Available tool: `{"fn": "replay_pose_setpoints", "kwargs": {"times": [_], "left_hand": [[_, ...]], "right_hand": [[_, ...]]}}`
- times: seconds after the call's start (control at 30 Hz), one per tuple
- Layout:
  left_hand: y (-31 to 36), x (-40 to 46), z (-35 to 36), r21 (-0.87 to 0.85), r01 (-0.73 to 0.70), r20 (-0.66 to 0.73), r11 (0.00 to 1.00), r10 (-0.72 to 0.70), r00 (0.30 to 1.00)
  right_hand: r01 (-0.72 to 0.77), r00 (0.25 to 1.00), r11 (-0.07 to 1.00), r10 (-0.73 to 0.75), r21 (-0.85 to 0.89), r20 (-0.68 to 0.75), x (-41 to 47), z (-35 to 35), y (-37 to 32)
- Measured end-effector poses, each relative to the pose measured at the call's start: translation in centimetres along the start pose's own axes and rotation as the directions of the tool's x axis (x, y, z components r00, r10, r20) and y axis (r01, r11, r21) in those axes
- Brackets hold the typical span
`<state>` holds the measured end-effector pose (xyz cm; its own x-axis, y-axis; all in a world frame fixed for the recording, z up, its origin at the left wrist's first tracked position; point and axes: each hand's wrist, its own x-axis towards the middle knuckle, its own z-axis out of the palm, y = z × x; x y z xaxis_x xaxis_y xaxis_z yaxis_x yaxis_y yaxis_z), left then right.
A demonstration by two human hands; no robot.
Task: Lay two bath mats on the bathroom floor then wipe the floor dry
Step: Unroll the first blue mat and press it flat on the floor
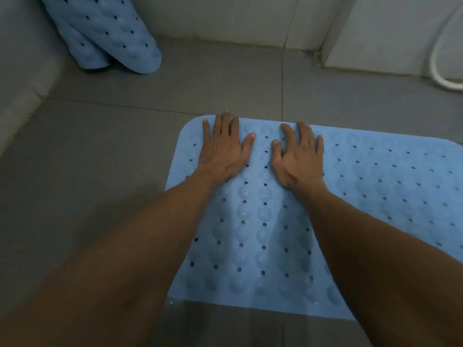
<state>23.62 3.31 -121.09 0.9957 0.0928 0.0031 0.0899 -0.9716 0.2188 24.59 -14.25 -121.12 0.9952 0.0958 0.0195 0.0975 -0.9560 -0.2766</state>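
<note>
A light blue rubber bath mat with rows of small holes and round bumps lies flat on the grey tiled floor, running off the right edge of the view. My left hand and my right hand rest palm down on its far left part, side by side, fingers spread and pointing away from me. Neither hand holds anything. A second blue mat of the same kind stands loosely rolled in the far left corner, leaning against the wall.
A pale raised ledge curves along the left side. White tiled walls close off the far side. A white hose loops down at the far right. Bare grey tiles lie between the two mats.
</note>
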Motion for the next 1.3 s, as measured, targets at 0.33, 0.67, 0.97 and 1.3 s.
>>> {"fn": "replay_pose_setpoints", "kwargs": {"times": [0.33, 0.67, 0.97, 1.3], "left_hand": [[-0.6, -0.1, -0.1, -0.002, -0.048, 0.092, 0.999, 0.048, 0.995], [0.1, 0.0, -1.1, -0.002, -0.005, 0.072, 1.000, 0.005, 0.997], [0.3, 0.5, -1.5, 0.073, -0.009, 0.159, 0.997, -0.003, 0.987], [-0.1, 0.5, -0.3, 0.112, -0.029, 0.160, 0.993, 0.011, 0.987]], "right_hand": [[-0.080, 0.996, 0.996, 0.081, -0.045, 0.028, 0.5, -1.1, -1.5], [-0.094, 0.995, 0.995, 0.095, -0.044, 0.009, 0.7, -1.5, -1.9], [-0.110, 0.993, 0.991, 0.114, -0.076, 0.045, 1.0, -1.3, -2.0], [-0.120, 0.993, 0.991, 0.120, -0.067, -0.003, 1.0, -0.8, -1.8]]}}
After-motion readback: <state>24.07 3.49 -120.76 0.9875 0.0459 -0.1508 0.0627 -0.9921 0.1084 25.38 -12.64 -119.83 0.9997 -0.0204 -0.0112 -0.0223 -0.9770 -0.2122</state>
